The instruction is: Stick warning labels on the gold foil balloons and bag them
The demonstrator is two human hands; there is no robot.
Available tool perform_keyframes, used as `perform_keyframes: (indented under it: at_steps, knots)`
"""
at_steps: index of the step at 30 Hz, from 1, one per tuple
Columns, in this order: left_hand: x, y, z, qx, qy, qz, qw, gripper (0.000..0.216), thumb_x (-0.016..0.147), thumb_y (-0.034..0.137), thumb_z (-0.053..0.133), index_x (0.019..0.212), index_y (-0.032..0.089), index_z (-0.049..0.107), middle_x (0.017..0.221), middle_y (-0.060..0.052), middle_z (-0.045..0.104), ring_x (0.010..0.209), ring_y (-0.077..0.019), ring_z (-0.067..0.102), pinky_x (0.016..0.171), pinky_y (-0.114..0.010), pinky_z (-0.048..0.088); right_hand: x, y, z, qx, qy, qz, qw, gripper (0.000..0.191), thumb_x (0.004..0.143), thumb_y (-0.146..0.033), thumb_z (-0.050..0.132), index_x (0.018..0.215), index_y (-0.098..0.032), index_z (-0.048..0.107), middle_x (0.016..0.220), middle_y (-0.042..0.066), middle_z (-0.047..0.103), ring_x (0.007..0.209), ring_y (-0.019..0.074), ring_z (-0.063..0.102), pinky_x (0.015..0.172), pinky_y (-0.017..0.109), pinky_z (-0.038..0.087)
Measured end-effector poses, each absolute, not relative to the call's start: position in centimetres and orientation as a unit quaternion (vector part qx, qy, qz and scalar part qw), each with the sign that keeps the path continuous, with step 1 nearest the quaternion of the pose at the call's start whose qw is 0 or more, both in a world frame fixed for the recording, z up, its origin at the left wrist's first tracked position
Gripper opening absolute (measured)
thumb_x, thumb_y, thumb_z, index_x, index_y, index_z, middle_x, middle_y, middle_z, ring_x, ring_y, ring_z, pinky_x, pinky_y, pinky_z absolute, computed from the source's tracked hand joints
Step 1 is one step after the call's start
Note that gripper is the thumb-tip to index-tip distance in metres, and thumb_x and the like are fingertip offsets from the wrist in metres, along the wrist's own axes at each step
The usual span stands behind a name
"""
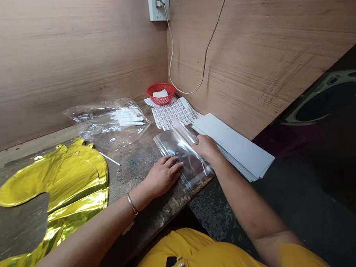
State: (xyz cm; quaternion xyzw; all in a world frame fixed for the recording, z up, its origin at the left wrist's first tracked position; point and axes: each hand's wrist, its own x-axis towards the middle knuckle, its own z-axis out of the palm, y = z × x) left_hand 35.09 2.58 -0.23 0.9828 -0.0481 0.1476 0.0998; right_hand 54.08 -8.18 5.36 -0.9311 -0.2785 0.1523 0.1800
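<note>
A stack of clear plastic bags [188, 162] lies near the front edge of the table. My left hand [164, 173] rests flat on the stack's left side, its fingers stretched out. At the right side of the stack my right hand [207, 148] is closed on a clear plastic bag [183, 135], whose edge is lifted and curled. A stack of long white cards [232, 143] is just right of my right hand. Shiny gold foil balloons [75, 177] are spread flat to the left, with a thin white straw [110, 158] beside them.
Behind the stack are sheets of printed labels [174, 113] and a red basket [160, 94] holding white paper. A large clear bag [98, 126] contains several white straws [128, 116]. A cable [171, 46] hangs from the wall socket [158, 3]. Wooden panels [63, 56] enclose the table.
</note>
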Motion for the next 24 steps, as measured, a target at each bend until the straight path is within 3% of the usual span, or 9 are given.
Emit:
perform_keyframes:
  at_steps: [5, 9, 13, 17, 22, 24]
  knots:
    - [35.0, 2.6, -0.2, 0.982, -0.049, 0.145, 0.109, 0.037, 0.095, 0.031, 0.045, 0.128, 0.018, 0.058, 0.130, -0.014, 0.057, 0.123, -0.0302, 0.049, 0.104, -0.048, 0.042, 56.0, -7.1, 7.4, -0.868, -0.282, 0.325, 0.246, 0.027, 0.089, -0.039, 0.055, 0.102, -0.016, 0.061, 0.079, 0.006, 0.070, 0.062, 0.0166, 0.066, 0.054, 0.026, 0.050]
    - [35.1, 2.4, -0.4, 0.981, -0.043, 0.148, 0.116, 0.036, 0.095, 0.031, 0.045, 0.126, 0.018, 0.059, 0.129, -0.015, 0.058, 0.124, -0.0307, 0.049, 0.103, -0.049, 0.043, 57.2, -5.2, 9.4, -0.831, -0.288, 0.424, 0.215, 0.009, 0.076, -0.020, 0.071, 0.077, -0.013, 0.064, 0.057, 0.001, 0.062, 0.046, 0.0125, 0.057, 0.044, 0.022, 0.044]
    - [34.6, 2.5, 0.6, 0.977, -0.032, 0.164, 0.131, 0.034, 0.094, 0.030, 0.049, 0.125, 0.021, 0.058, 0.129, -0.011, 0.059, 0.122, -0.0274, 0.052, 0.104, -0.045, 0.044, 57.3, -3.9, 11.6, -0.814, -0.306, 0.451, 0.202, 0.013, 0.070, -0.003, 0.070, 0.064, -0.013, 0.062, 0.045, -0.003, 0.050, 0.037, 0.0079, 0.045, 0.038, 0.019, 0.037]
    - [32.0, 3.3, 3.9, 0.957, 0.043, 0.239, 0.156, 0.043, 0.096, 0.026, 0.043, 0.138, 0.014, 0.041, 0.138, -0.015, 0.051, 0.128, -0.0233, 0.047, 0.108, -0.041, 0.042, 57.9, -2.3, 14.7, -0.792, -0.342, 0.406, 0.303, 0.010, 0.083, -0.005, 0.056, 0.081, -0.012, 0.062, 0.054, -0.002, 0.054, 0.044, 0.0082, 0.050, 0.046, 0.020, 0.045]
    - [26.5, 4.3, 6.8, 0.905, 0.161, 0.359, 0.164, 0.063, 0.094, 0.025, 0.046, 0.150, 0.019, 0.018, 0.149, -0.014, 0.038, 0.138, -0.0243, 0.036, 0.112, -0.042, 0.039, 58.8, 4.5, 16.9, -0.757, -0.387, 0.288, 0.440, 0.028, 0.099, -0.013, 0.031, 0.112, -0.011, 0.056, 0.090, 0.008, 0.067, 0.076, 0.0123, 0.064, 0.070, 0.026, 0.054]
    - [24.4, 4.6, 6.8, 0.908, 0.178, 0.353, 0.139, 0.064, 0.094, 0.023, 0.045, 0.151, 0.021, 0.017, 0.150, -0.013, 0.038, 0.137, -0.0244, 0.039, 0.110, -0.042, 0.041, 58.7, 8.6, 16.4, -0.762, -0.395, 0.235, 0.456, 0.028, 0.099, -0.015, 0.033, 0.116, -0.011, 0.056, 0.100, 0.009, 0.067, 0.086, 0.0145, 0.065, 0.075, 0.031, 0.055]
